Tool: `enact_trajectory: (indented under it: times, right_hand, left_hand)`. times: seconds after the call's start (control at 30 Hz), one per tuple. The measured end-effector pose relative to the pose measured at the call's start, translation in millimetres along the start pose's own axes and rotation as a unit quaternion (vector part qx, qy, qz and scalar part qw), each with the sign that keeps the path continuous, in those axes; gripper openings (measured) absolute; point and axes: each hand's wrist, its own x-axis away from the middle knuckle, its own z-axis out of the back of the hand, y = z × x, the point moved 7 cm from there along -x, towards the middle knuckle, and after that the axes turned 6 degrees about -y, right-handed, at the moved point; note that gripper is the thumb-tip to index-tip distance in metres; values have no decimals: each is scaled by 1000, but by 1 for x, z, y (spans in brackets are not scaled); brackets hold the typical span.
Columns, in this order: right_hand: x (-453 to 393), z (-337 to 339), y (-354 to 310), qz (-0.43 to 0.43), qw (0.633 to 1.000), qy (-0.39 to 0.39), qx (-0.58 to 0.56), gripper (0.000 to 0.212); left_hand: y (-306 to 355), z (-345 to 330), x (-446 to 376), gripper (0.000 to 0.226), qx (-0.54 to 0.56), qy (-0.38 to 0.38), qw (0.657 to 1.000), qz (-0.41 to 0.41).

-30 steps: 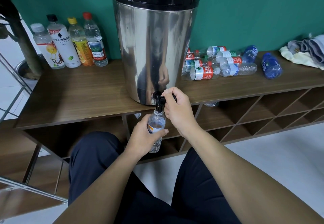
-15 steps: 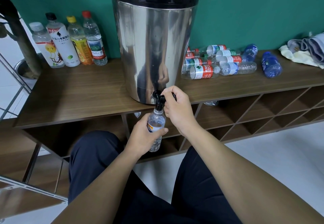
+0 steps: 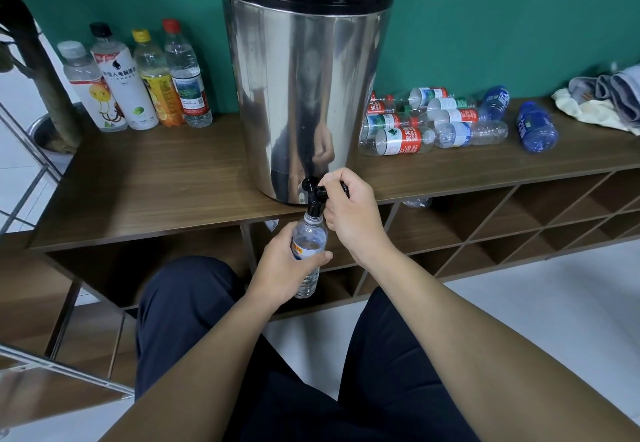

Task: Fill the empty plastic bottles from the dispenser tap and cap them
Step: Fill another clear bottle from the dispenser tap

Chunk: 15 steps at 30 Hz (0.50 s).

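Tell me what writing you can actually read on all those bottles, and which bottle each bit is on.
"农夫山" in white on the red label of the nearest lying bottle; the last character is unclear.
White upright bottle with black cap: large Chinese characters, too blurred to read with confidence.
Held bottle, the other upright bottles and the blue lying bottles: print too small or blurred.
No other signs or numbers are legible.

Teal green wall [image 3: 485, 26], dark wood console shelf [image 3: 156, 185] with diagonal cubbies [image 3: 519, 220], pale floor [image 3: 554, 303]

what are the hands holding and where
Left hand grips the clear plastic bottle around its labelled middle; right hand grips the black tap lever.
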Motion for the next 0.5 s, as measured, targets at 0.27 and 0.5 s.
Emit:
enact_trajectory:
  times: [0.27,0.5]
  right_hand:
    - [1,0,-1,0,1000,0,-1,21]
    - [1,0,-2,-2,1000,-3,0,21]
  left_hand:
    - [-1,2,0,55,-10,-1,1000,1]
    - [0,2,0,54,-20,5,1000,0]
